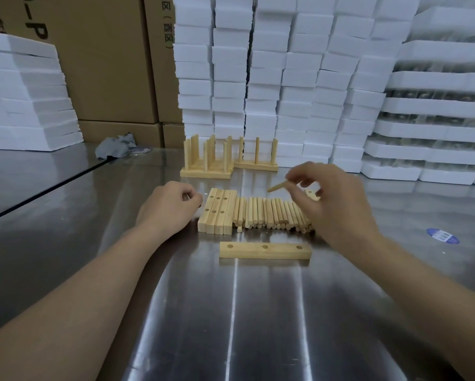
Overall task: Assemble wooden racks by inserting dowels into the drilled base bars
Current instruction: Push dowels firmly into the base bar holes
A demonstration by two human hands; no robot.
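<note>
On the near middle of the bench (pixel 258 312), a single bar (pixel 265 250) is laid flat with its 3 drilled holes facing up. Just behind it, a pack of bars (pixel 217 213) is stood on edge, side by side, with holes showing along the tops. Against the pack's right side a row of dowels (pixel 269 214) is laid, all pointing away from the person, with some ends piled at the front.

The right hand (pixel 338 199) is held above the right end of that row. A tilted dowel (pixel 277 186) is pinched between its thumb and fingertips, with the free end pointing left and slightly down; the other fingers are bent. Part of another drilled bar (pixel 312 193) is seen under this hand.

The left hand (pixel 170 204) is rested on the bench just left of the pack, its knuckles close to the nearest bar. Its fingers are curled in; whether anything is held inside cannot be told.

Further back, finished racks (pixel 207 160) with upright dowels are stood together. Behind them, white foam blocks (pixel 272 78) are stacked high, with cardboard boxes (pixel 107 64) to the left. A crumpled grey rag (pixel 116 147) is seen at the back left, and a blue sticker (pixel 442 235) lies on the bench at the right.
</note>
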